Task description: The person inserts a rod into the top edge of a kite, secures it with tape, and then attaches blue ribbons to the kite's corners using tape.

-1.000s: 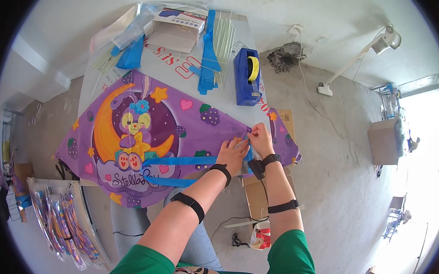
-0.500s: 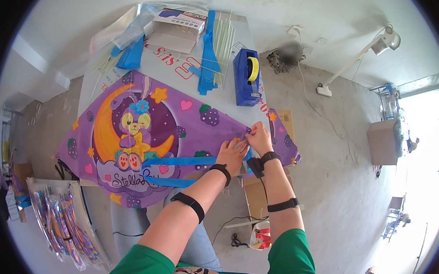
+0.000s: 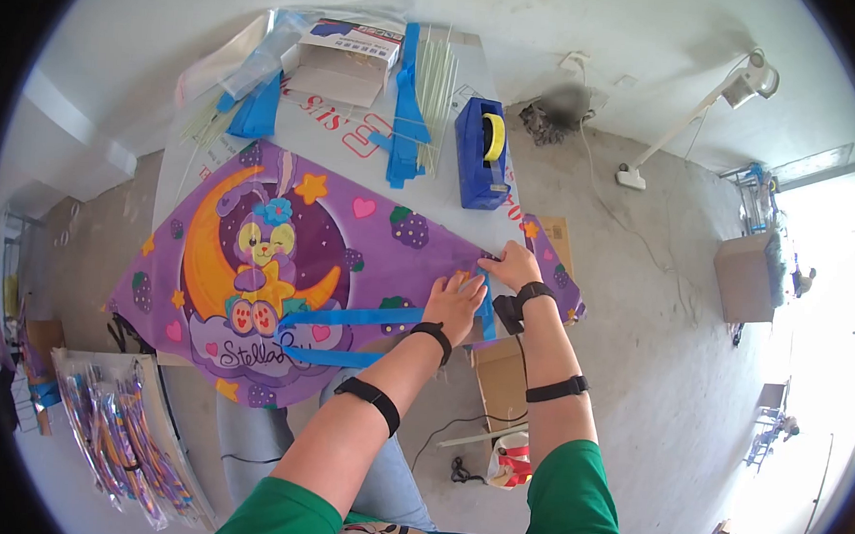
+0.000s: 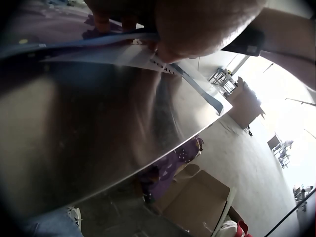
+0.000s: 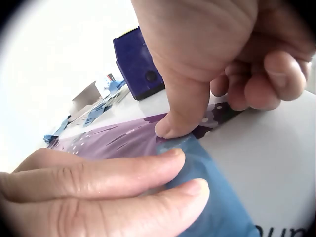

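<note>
A purple kite [image 3: 374, 264] printed with a cartoon rabbit on a moon lies spread over the table, its narrow end towards the right. Blue ribbon [image 3: 352, 314] runs in loops across it; one end lies flat at the kite's narrow tip. My left hand [image 3: 452, 305] rests on the ribbon, and in the right wrist view its straight fingers [image 5: 123, 177] lie across the blue ribbon [image 5: 215, 190]. My right hand [image 3: 516, 270] presses its thumb down on the kite right at the ribbon's end. Its other fingers hang loosely curled with nothing in them.
A blue tape dispenser [image 3: 481, 163] with yellow tape stands beyond the right hand. Farther back are a bundle of thin pale rods [image 3: 439, 89], more blue ribbons [image 3: 408, 121] and an open carton [image 3: 341, 74]. Another purple kite piece [image 3: 553, 264] lies past the table's right edge.
My right hand has gone from pinching at the ribbon's end to pressing there with the thumb, its wrist shifting slightly right. The left hand has stayed in place.
</note>
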A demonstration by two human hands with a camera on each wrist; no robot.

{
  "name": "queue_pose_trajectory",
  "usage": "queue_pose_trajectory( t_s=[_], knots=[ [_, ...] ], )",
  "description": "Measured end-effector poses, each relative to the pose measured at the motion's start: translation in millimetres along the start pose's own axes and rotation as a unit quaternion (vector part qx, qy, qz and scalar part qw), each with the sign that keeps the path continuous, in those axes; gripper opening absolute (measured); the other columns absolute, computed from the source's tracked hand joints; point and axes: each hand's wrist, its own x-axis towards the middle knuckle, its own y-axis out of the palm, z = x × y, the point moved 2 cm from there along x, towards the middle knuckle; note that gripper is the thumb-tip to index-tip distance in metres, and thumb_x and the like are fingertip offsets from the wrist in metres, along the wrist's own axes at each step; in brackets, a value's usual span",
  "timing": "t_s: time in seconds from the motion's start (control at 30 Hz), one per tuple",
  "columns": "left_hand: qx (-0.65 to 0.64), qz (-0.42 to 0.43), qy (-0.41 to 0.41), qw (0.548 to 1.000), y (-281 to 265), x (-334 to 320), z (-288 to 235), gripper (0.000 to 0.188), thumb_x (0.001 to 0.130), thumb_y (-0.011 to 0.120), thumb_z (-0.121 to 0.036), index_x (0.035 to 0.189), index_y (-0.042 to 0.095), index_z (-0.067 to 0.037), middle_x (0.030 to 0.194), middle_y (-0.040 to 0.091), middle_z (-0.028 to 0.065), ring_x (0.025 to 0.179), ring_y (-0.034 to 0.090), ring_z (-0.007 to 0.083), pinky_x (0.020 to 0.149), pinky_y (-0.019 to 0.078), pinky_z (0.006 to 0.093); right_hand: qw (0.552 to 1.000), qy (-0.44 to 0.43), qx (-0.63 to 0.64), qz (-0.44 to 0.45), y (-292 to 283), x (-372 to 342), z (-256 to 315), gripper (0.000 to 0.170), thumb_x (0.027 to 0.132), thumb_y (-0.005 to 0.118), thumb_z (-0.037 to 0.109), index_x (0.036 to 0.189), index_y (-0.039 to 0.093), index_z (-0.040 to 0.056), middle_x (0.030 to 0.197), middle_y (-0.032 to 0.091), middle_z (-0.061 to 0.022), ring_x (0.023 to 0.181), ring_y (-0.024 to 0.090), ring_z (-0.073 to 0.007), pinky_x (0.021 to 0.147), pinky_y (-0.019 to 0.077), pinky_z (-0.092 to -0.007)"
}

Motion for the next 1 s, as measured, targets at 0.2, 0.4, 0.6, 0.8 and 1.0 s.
queue_pose_trajectory(
  t_s=[0.2,0.4,0.6,0.8,1.0],
  knots=[
    [0.017,0.005,0.002,1.0,-1.6,0.3,-0.7,0.045,0.081,0.051,-0.013,0.126,0.053,-0.013,0.138,0.043,-0.0002,0.125,0.039,0.0254,0.097,0.0339,0.0433,0.999,-0.032,0.008,0.042,-4.7,-4.2,-0.7,0.049,0.064,0.079,0.043,0.077,0.053,0.0043,0.076,0.06,-0.0139,0.076,0.06,-0.0303,0.066,0.047,-0.0385],
    [0.003,-0.005,0.007,1.0,-3.9,-2.3,-1.0,0.046,0.08,0.051,-0.01,0.126,0.053,-0.014,0.137,0.043,0.001,0.126,0.038,0.0271,0.098,0.033,0.0457,0.999,-0.033,0.015,0.03,-0.2,-7.4,-6.7,0.051,0.062,0.08,0.045,0.081,0.053,0.0055,0.08,0.062,-0.0137,0.079,0.062,-0.0317,0.067,0.0483,-0.04],
    [-0.027,0.015,0.023,0.999,-5.6,-4.6,-1.6,0.046,0.082,0.05,-0.008,0.127,0.052,-0.016,0.14,0.041,0.0003,0.128,0.036,0.0309,0.101,0.0298,0.0515,0.999,-0.007,0.035,0.032,-0.2,-9.9,-4.4,0.053,0.061,0.081,0.044,0.084,0.052,0.006,0.079,0.062,-0.0142,0.079,0.062,-0.0322,0.068,0.0486,-0.0398],
    [0.017,0.074,0.036,0.996,-1.5,-3.4,-2.6,0.048,0.083,0.048,-0.012,0.13,0.049,-0.019,0.143,0.039,0.0007,0.131,0.034,0.0297,0.101,0.0293,0.0547,0.999,0.012,0.047,-0.001,2.5,-11.8,-6.6,0.054,0.066,0.073,0.055,0.081,0.054,0.0071,0.081,0.064,-0.0134,0.082,0.063,-0.0326,0.068,0.0485,-0.0425],
    [-0.038,-0.047,0.005,0.998,-34.4,-16.2,10.7,0.046,0.082,0.05,-0.011,0.127,0.049,-0.016,0.134,0.047,0.0075,0.122,0.046,0.028,0.089,0.0422,0.0504,0.998,-0.002,0.052,-0.044,13.7,-8.0,-13.3,0.051,0.069,0.072,0.051,0.08,0.053,0.0048,0.081,0.062,-0.0146,0.078,0.061,-0.0329,0.069,0.048,-0.0416]
  ],
)
